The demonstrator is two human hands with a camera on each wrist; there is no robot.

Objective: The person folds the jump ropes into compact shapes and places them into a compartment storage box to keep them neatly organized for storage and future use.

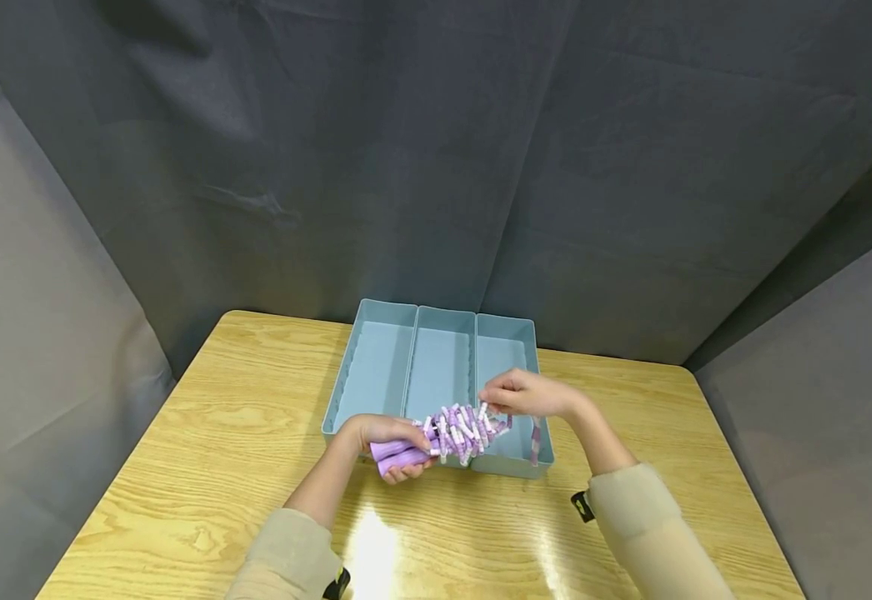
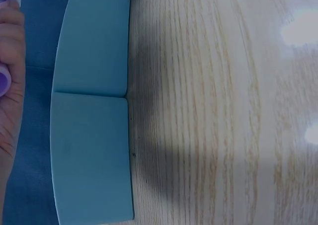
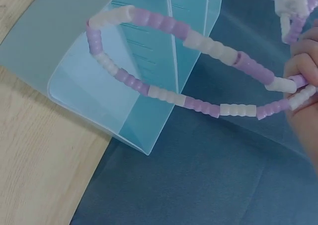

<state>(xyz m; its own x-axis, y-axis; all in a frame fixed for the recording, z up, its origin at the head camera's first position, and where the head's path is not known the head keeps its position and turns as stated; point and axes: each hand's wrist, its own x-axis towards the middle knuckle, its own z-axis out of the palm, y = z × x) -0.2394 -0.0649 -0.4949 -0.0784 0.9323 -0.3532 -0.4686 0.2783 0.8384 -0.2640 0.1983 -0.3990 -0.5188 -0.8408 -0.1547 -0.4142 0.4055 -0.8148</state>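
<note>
A beaded jump rope in purple and white segments is bundled in coils, its two purple handles side by side. My left hand grips the handles, fingers wrapped round them. In the left wrist view, a hollow handle end pokes from that fist at the edge. At the bundle's far end, my right hand pinches the rope. From those fingers a loose loop of beads hangs out, seen large in the right wrist view. Both hands are above the near part of a blue-grey tray.
The tray has three long compartments side by side and stands on a wood-grain table. A dark grey curtain rises behind the table, with lighter grey panels at either side.
</note>
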